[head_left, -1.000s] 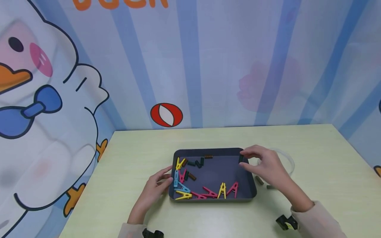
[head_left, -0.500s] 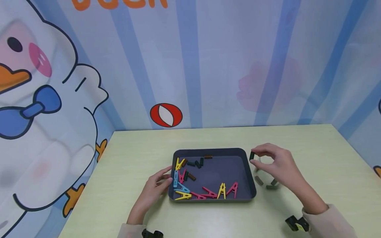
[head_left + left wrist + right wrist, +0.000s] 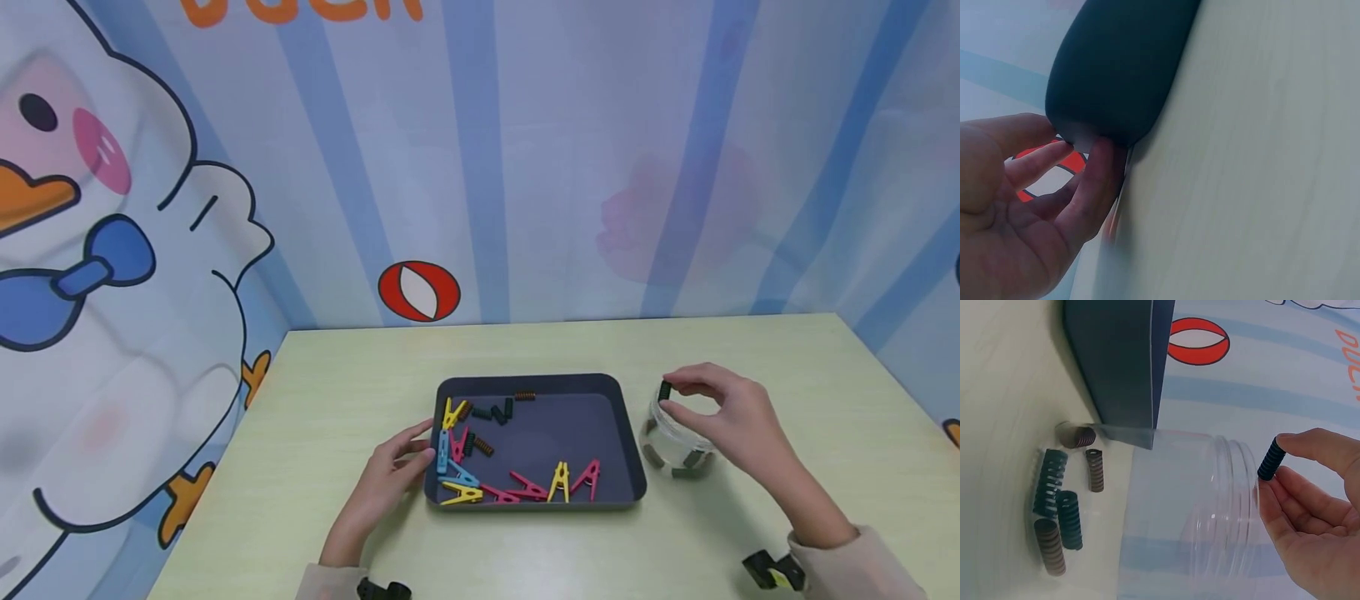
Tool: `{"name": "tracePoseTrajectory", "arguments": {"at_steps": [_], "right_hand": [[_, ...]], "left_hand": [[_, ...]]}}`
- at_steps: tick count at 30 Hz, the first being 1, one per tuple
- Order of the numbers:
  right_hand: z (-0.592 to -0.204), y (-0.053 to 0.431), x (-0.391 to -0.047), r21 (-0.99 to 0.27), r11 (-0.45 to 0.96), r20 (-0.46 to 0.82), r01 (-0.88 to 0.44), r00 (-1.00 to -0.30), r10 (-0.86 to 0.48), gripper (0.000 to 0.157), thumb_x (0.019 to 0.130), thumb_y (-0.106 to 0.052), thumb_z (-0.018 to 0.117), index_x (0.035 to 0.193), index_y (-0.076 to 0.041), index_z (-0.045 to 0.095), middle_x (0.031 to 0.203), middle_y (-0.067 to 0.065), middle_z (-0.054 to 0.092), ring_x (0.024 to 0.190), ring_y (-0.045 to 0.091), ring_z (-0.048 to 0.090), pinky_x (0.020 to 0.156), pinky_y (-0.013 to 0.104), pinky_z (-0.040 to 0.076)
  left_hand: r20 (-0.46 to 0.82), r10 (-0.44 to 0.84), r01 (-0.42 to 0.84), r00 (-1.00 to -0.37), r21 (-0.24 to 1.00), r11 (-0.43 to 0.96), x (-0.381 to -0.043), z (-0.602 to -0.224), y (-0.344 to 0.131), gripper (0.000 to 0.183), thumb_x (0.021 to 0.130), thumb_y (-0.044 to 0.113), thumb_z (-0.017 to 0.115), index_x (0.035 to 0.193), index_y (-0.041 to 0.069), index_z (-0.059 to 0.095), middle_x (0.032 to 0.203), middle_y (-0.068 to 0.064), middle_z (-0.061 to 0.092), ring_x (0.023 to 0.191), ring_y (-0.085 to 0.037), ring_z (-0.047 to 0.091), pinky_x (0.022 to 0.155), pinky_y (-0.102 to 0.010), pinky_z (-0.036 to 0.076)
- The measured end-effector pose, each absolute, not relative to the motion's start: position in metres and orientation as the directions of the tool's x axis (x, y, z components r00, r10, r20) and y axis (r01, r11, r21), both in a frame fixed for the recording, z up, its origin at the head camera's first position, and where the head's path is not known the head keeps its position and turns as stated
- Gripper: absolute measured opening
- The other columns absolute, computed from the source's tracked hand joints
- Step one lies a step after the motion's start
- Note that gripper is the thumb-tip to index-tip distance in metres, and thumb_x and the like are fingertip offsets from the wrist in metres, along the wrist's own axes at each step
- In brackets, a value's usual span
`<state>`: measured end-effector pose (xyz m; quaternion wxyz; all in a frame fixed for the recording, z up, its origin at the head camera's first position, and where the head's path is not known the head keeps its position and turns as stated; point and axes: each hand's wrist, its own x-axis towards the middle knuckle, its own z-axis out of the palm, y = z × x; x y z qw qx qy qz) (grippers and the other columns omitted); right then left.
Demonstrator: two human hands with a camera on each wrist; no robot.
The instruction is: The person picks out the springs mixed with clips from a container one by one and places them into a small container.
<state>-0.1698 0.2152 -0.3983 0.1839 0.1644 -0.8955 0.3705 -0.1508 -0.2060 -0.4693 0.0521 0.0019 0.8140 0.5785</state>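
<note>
My right hand (image 3: 738, 412) pinches a dark green coil spring (image 3: 1272, 459) between thumb and fingertip. The spring is at the mouth of a clear plastic jar (image 3: 678, 437), seen side-on in the right wrist view. Several green and brown springs (image 3: 1050, 482) lie at the bottom of the jar. My left hand (image 3: 386, 471) touches the outer left end of a dark grey tray (image 3: 551, 504) with thumb and fingers, which the left wrist view shows against the tray wall (image 3: 1116, 69). Inside the tray are several springs (image 3: 482, 412) and yellow, pink and blue clothespins (image 3: 558, 481).
The tray and the jar stand side by side on a pale wooden table (image 3: 352, 367), a narrow gap between them. Behind the table hangs a blue striped backdrop (image 3: 555, 167) with cartoon figures. A black wrist camera (image 3: 772, 571) is worn at the right sleeve.
My right hand has carried the green spring from the tray's right side out over its edge to the jar's mouth. My left hand and the tray have stayed in place.
</note>
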Motion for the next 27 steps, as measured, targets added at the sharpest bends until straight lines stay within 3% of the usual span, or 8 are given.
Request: {"name": "tracePoseTrajectory", "arguments": {"at_steps": [11,20,27], "right_hand": [[-0.405,0.233,-0.168,-0.619,0.696,0.407,-0.365,-0.906,-0.113,0.034,0.084,-0.012,0.081,0.115,-0.007,0.072,0.106,0.009,0.071,0.091,0.007,0.066,0.077,0.006,0.042],[-0.411,0.24,-0.166,-0.623,0.707,0.389,-0.335,-0.917,-0.091,0.033,0.084,-0.013,0.081,0.115,-0.008,0.072,0.106,0.01,0.072,0.091,0.006,0.066,0.075,0.006,0.042],[-0.417,0.24,-0.168,-0.606,0.728,0.389,-0.321,-0.918,-0.08,0.031,0.084,-0.012,0.081,0.113,-0.005,0.072,0.106,0.013,0.071,0.091,0.026,0.068,0.072,0.008,0.043]], "left_hand": [[-0.086,0.061,-0.061,-0.994,0.939,0.338,-0.153,-0.473,-0.207,0.048,0.1,0.013,0.061,0.147,0.009,0.05,0.13,-0.02,0.06,0.109,-0.034,0.064,0.082,-0.041,0.058],[-0.082,0.069,-0.054,-0.994,0.941,0.335,-0.15,-0.468,-0.206,0.047,0.1,0.013,0.061,0.146,0.011,0.051,0.13,-0.019,0.06,0.11,-0.033,0.064,0.082,-0.04,0.058],[-0.078,0.063,-0.053,-0.995,0.941,0.334,-0.152,-0.472,-0.206,0.047,0.1,0.013,0.061,0.146,0.01,0.051,0.127,-0.018,0.061,0.108,-0.031,0.064,0.083,-0.041,0.058]]}}
